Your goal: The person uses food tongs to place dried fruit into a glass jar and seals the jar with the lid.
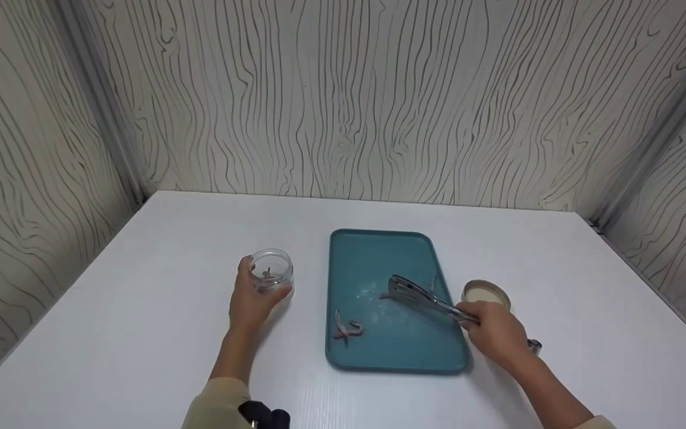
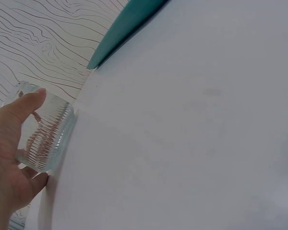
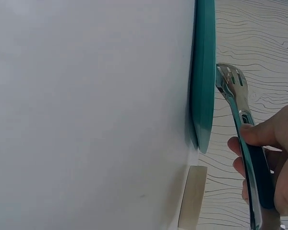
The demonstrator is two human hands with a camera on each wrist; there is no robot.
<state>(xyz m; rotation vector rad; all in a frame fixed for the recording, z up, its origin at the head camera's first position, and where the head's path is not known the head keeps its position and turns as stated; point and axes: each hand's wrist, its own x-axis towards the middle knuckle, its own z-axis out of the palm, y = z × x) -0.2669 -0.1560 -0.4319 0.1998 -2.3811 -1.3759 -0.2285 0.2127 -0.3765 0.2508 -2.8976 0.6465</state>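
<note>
My left hand (image 1: 252, 304) grips a clear glass jar (image 1: 280, 275) from its left side, with no lid on it. In the left wrist view, thin reddish-brown strips (image 2: 42, 139) show through the ribbed wall of the jar (image 2: 62, 117). On the right, my right hand (image 1: 498, 333) holds metal tongs (image 1: 417, 293) with dark handle grips (image 3: 260, 175). Their tips are over the teal tray (image 1: 379, 253), close to a small pinkish strip (image 1: 384, 295); whether they touch it I cannot tell. Several pinkish worm-like strips (image 1: 343, 333) lie at the tray's lower left.
A round, light wood-coloured lid (image 1: 486, 292) lies on the white table (image 1: 158, 310), just right of the tray and partly behind my right hand. Wet-looking marks (image 1: 370, 292) spot the tray's middle. A wood-grain panel (image 1: 343, 107) stands behind the table, with side panels left and right.
</note>
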